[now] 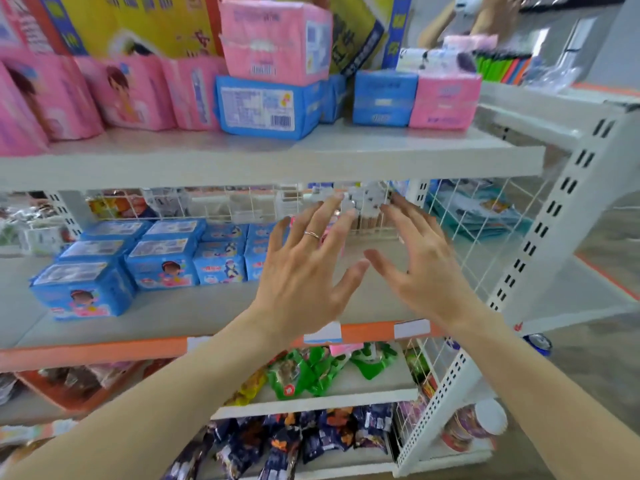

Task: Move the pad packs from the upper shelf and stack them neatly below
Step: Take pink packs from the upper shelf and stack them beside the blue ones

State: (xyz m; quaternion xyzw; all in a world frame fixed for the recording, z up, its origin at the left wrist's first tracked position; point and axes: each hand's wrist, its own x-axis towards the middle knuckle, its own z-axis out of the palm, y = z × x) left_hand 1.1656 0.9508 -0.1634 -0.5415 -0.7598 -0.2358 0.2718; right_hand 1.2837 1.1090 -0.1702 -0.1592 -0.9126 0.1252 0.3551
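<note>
Both hands reach in over the lower shelf, empty — the left hand and the right hand have their fingers straight and spread, palms turned toward each other, thumbs nearly meeting between them. A thin ring sits on a left finger.

Above the fingertips, on the upper shelf, the pad packs wait. A blue pack lies flat, its long axis running left to right and its barcode face turned outward; a pink pack rests on top of it, tilted slightly. Further right, above the right fingers, a smaller blue pack and a pink pack stand touching, side by side. To the left stands a row of pink packs, cut off at the frame edge.

Left of the left fingers, blue packs stand in stacked rows on the lower shelf, fronts facing out. Just beyond the left fingers a bit of pink shows — mostly hidden, hard to identify. Behind the fingertips a wire grid backs the shelf; the items past it are blurred.
</note>
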